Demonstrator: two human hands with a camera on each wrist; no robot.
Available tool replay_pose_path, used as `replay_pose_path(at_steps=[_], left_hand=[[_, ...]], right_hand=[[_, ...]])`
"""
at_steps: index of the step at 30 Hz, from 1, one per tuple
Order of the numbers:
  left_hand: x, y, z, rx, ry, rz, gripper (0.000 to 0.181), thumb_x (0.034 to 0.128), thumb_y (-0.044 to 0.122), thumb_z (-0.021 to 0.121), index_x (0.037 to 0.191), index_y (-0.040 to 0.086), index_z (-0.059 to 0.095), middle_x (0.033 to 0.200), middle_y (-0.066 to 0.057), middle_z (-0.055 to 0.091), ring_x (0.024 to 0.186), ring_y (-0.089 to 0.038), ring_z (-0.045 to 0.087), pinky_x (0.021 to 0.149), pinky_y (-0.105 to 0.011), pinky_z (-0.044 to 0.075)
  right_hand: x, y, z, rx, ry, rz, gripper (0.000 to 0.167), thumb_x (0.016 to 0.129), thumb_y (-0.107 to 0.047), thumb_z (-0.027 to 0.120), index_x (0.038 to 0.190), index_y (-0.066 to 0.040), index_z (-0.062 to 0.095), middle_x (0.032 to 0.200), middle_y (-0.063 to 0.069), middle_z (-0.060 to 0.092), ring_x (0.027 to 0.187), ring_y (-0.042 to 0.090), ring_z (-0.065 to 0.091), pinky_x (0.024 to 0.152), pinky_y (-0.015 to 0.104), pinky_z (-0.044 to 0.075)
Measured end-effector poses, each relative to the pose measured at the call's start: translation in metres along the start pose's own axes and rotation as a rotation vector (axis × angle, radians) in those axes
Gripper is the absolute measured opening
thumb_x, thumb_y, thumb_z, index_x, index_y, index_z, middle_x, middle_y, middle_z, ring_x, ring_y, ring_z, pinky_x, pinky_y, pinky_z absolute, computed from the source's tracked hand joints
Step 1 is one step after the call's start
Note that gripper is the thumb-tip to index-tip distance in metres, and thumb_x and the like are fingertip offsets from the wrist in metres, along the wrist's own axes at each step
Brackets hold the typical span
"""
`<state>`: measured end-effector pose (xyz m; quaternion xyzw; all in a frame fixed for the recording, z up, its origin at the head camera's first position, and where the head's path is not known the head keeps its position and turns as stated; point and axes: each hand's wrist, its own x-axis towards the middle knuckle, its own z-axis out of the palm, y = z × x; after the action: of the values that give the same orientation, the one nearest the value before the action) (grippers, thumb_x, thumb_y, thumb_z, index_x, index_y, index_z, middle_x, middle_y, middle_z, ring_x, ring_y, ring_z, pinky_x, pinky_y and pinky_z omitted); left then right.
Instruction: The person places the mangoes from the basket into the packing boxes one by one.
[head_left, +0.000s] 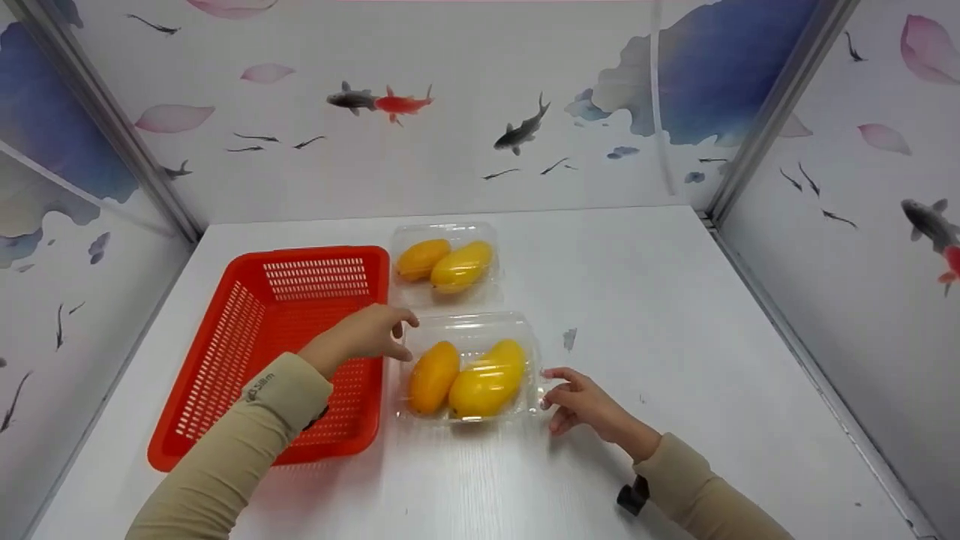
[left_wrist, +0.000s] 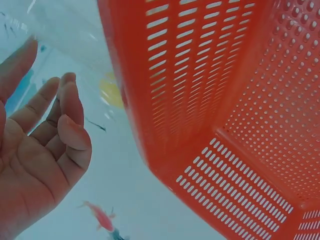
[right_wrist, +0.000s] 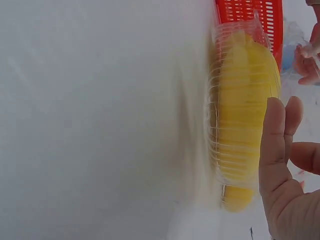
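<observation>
A clear plastic clamshell box [head_left: 480, 327] sits near the middle of the table, with an orange-yellow mango [head_left: 434, 379] and a yellow mango [head_left: 489, 381] inside. My left hand [head_left: 367, 332] hovers at its upper left corner, over the basket's rim, fingers loosely bent and holding nothing. At the box's right side is my right hand [head_left: 589, 407], its fingers loosely extended. The right wrist view shows the fingers [right_wrist: 274, 137] close beside the box wall [right_wrist: 212, 117]; whether they touch it I cannot tell. Lid closure is unclear too.
A red slotted basket [head_left: 367, 412] stands left of the box, with no contents visible. Behind the near box, a second clear box [head_left: 444, 231] holds two mangoes [head_left: 463, 266]. White panels with painted fish [head_left: 517, 133] enclose the table's back and sides.
</observation>
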<state>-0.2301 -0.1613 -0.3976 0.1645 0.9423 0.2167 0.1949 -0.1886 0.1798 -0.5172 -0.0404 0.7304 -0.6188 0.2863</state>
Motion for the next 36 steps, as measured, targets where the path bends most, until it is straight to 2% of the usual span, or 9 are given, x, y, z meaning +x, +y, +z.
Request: replay_pose_path(at_steps=[4, 8, 12, 16, 20, 24, 28, 33, 36], left_hand=[[0.002, 0.000, 0.010, 0.062, -0.010, 0.035, 0.054, 0.0754, 0.022, 0.075, 0.125, 0.014, 0.054, 0.124, -0.008, 0.054, 0.112, -0.025, 0.048, 0.095, -0.043, 0.042], [0.005, 0.002, 0.019, 0.091, -0.041, 0.058, 0.062, 0.0736, 0.022, 0.076, 0.130, 0.019, 0.050, 0.138, -0.004, 0.043, 0.126, -0.026, 0.036, 0.101, -0.047, 0.036], [0.007, 0.005, 0.026, 0.112, -0.087, 0.063, 0.069, 0.0725, 0.024, 0.077, 0.134, 0.024, 0.045, 0.142, 0.000, 0.038, 0.131, -0.024, 0.031, 0.102, -0.047, 0.034], [0.006, 0.005, 0.030, 0.114, -0.131, 0.066, 0.073, 0.0729, 0.024, 0.076, 0.137, 0.023, 0.041, 0.143, 0.001, 0.037, 0.131, -0.023, 0.030, 0.102, -0.046, 0.034], [0.005, 0.005, 0.032, 0.090, -0.148, 0.056, 0.073, 0.0731, 0.021, 0.076, 0.137, 0.023, 0.041, 0.143, 0.001, 0.036, 0.131, -0.024, 0.031, 0.101, -0.047, 0.035], [0.002, 0.006, 0.034, 0.066, -0.151, 0.040, 0.072, 0.0742, 0.017, 0.075, 0.137, 0.022, 0.041, 0.144, -0.001, 0.036, 0.132, -0.025, 0.030, 0.102, -0.048, 0.034], [-0.007, 0.013, 0.039, 0.073, -0.105, 0.007, 0.070, 0.0770, 0.014, 0.072, 0.139, 0.019, 0.040, 0.143, -0.004, 0.038, 0.132, -0.026, 0.032, 0.104, -0.047, 0.032], [-0.027, 0.031, 0.042, -0.006, 0.062, -0.044, 0.053, 0.0832, 0.015, 0.066, 0.133, 0.014, 0.047, 0.133, -0.006, 0.050, 0.123, -0.026, 0.044, 0.101, -0.045, 0.036], [-0.043, 0.043, 0.043, -0.075, 0.137, -0.034, 0.042, 0.0853, 0.017, 0.064, 0.126, 0.012, 0.053, 0.122, -0.007, 0.058, 0.111, -0.023, 0.053, 0.094, -0.041, 0.044]], right_hand=[[-0.002, 0.000, 0.002, -0.012, -0.011, -0.005, 0.045, 0.093, -0.014, 0.047, 0.133, 0.000, 0.032, 0.092, 0.014, 0.060, 0.056, 0.014, 0.060, 0.065, 0.031, 0.055], [-0.004, 0.001, 0.001, 0.029, -0.026, 0.001, 0.041, 0.095, -0.016, 0.042, 0.132, -0.001, 0.033, 0.091, 0.013, 0.059, 0.057, 0.014, 0.060, 0.065, 0.031, 0.055], [-0.004, 0.003, 0.000, 0.082, -0.060, -0.005, 0.047, 0.098, -0.031, 0.039, 0.131, 0.000, 0.033, 0.090, 0.009, 0.059, 0.059, 0.014, 0.061, 0.065, 0.031, 0.055], [-0.004, 0.005, 0.000, 0.076, -0.095, 0.001, 0.060, 0.094, -0.046, 0.040, 0.131, 0.001, 0.033, 0.088, 0.007, 0.059, 0.060, 0.013, 0.062, 0.064, 0.030, 0.055], [-0.003, 0.006, 0.002, 0.075, -0.133, 0.030, 0.062, 0.093, -0.042, 0.046, 0.132, 0.004, 0.030, 0.085, 0.004, 0.060, 0.060, 0.012, 0.061, 0.062, 0.029, 0.054], [-0.001, 0.006, 0.005, 0.148, -0.174, 0.063, 0.057, 0.095, -0.032, 0.045, 0.131, 0.007, 0.025, 0.084, 0.004, 0.064, 0.058, 0.011, 0.061, 0.060, 0.027, 0.054], [0.001, 0.003, 0.009, 0.224, -0.190, 0.081, 0.049, 0.096, -0.020, 0.042, 0.132, 0.008, 0.024, 0.086, 0.006, 0.067, 0.059, 0.010, 0.063, 0.061, 0.026, 0.054], [0.001, -0.001, 0.015, 0.245, -0.175, 0.098, 0.048, 0.093, -0.011, 0.042, 0.134, 0.006, 0.024, 0.089, 0.008, 0.069, 0.062, 0.012, 0.065, 0.063, 0.027, 0.054], [0.001, -0.001, 0.016, 0.240, -0.152, 0.102, 0.050, 0.092, -0.010, 0.045, 0.135, 0.005, 0.023, 0.089, 0.007, 0.069, 0.062, 0.012, 0.065, 0.065, 0.027, 0.054]])
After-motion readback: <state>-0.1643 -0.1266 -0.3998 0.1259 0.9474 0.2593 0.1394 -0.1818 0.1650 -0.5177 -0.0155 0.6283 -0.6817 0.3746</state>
